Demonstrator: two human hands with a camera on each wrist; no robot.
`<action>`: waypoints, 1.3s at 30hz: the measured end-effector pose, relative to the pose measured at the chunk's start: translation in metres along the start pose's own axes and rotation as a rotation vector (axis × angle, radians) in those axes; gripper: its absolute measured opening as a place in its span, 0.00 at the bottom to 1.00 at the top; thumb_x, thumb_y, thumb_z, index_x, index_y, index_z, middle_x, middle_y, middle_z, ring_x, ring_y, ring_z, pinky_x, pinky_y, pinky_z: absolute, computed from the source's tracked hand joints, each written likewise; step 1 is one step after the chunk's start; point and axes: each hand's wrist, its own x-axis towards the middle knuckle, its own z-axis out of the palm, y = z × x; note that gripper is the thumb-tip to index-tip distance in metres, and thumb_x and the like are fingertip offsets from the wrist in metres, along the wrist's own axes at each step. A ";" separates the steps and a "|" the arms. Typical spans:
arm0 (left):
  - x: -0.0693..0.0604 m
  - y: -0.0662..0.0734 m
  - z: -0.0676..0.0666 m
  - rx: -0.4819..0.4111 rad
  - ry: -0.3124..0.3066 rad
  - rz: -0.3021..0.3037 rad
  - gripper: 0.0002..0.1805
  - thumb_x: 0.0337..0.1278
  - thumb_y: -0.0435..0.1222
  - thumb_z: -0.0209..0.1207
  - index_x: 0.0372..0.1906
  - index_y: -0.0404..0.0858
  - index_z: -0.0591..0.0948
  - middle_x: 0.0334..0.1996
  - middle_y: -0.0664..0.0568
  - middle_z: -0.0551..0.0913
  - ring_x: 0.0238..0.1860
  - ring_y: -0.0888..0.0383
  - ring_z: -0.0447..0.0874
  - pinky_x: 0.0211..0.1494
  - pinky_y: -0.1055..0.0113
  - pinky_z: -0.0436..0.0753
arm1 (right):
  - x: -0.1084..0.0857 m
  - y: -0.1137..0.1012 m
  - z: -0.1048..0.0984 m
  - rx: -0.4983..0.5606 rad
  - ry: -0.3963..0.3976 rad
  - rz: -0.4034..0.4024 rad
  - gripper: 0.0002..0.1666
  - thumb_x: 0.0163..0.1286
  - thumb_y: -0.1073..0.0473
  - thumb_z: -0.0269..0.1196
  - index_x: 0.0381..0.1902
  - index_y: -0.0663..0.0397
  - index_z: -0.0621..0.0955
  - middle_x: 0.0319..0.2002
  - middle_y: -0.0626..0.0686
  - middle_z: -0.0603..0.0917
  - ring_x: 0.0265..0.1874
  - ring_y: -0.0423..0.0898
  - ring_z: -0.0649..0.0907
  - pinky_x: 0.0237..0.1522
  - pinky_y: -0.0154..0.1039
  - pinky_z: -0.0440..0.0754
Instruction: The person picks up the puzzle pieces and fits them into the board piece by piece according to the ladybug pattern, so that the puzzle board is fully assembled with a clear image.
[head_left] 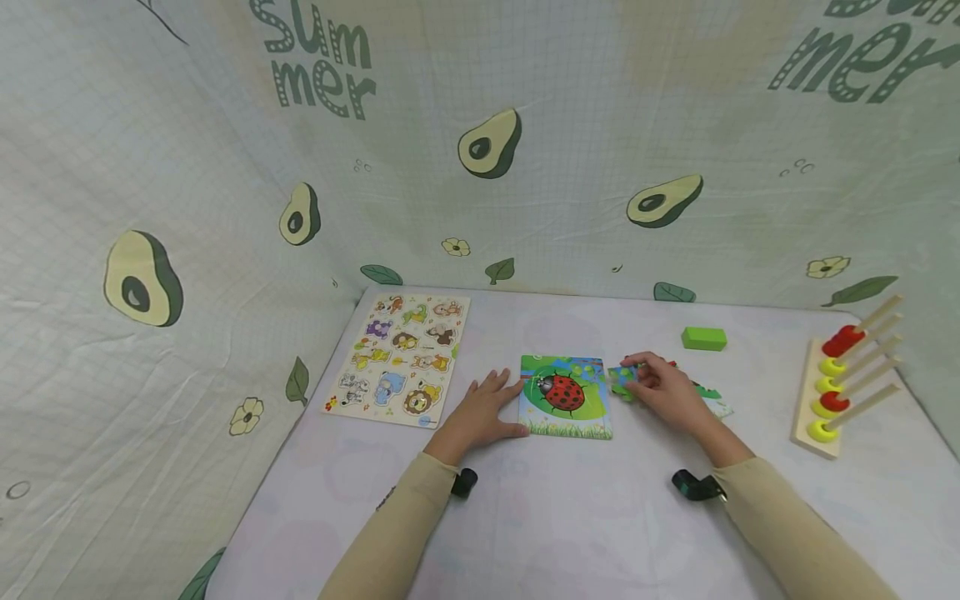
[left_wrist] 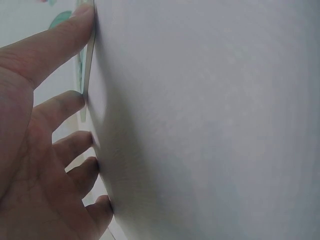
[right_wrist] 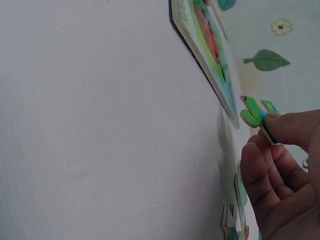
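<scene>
A square ladybug jigsaw board [head_left: 564,395] lies flat on the table between the two hands. My left hand [head_left: 478,414] rests at its left edge with spread fingers; in the left wrist view the thumb [left_wrist: 60,47] and a finger touch the board's rim. Just right of the board, my right hand [head_left: 669,400] pinches a green and blue jigsaw piece [right_wrist: 256,114] between thumb and fingers, raised off the table. More loose jigsaw pieces [head_left: 712,398] lie partly hidden under and beside the right hand.
An animal puzzle board [head_left: 401,358] lies at the left. A green block [head_left: 703,338] sits behind the right hand. On the right stands a wooden peg rack [head_left: 810,408] with red and yellow beads. Printed cloth walls close off the back and left side.
</scene>
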 end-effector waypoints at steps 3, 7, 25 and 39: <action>0.000 0.000 0.000 0.007 -0.003 0.000 0.48 0.57 0.58 0.68 0.79 0.50 0.63 0.81 0.48 0.53 0.82 0.48 0.43 0.82 0.48 0.45 | 0.003 -0.001 0.004 0.016 0.010 -0.024 0.17 0.70 0.62 0.68 0.55 0.54 0.79 0.36 0.53 0.80 0.31 0.41 0.81 0.32 0.32 0.80; 0.000 -0.001 -0.001 0.003 -0.006 -0.002 0.48 0.57 0.58 0.68 0.79 0.50 0.63 0.81 0.48 0.52 0.82 0.49 0.42 0.82 0.49 0.44 | 0.007 -0.004 0.008 0.033 0.012 -0.060 0.17 0.70 0.62 0.69 0.55 0.56 0.79 0.35 0.52 0.78 0.31 0.40 0.79 0.32 0.32 0.77; 0.001 -0.002 0.000 -0.009 -0.006 -0.010 0.48 0.57 0.58 0.68 0.79 0.50 0.63 0.81 0.49 0.52 0.82 0.49 0.42 0.83 0.50 0.44 | 0.028 -0.016 0.034 -0.008 -0.054 0.021 0.19 0.71 0.55 0.69 0.56 0.50 0.78 0.32 0.49 0.79 0.28 0.45 0.75 0.32 0.38 0.73; 0.002 -0.002 0.001 0.002 -0.003 -0.005 0.48 0.57 0.59 0.68 0.80 0.51 0.62 0.81 0.49 0.52 0.82 0.49 0.42 0.82 0.49 0.44 | 0.036 -0.017 0.045 -0.095 -0.040 0.039 0.19 0.71 0.55 0.68 0.56 0.55 0.79 0.31 0.49 0.78 0.27 0.45 0.74 0.32 0.40 0.70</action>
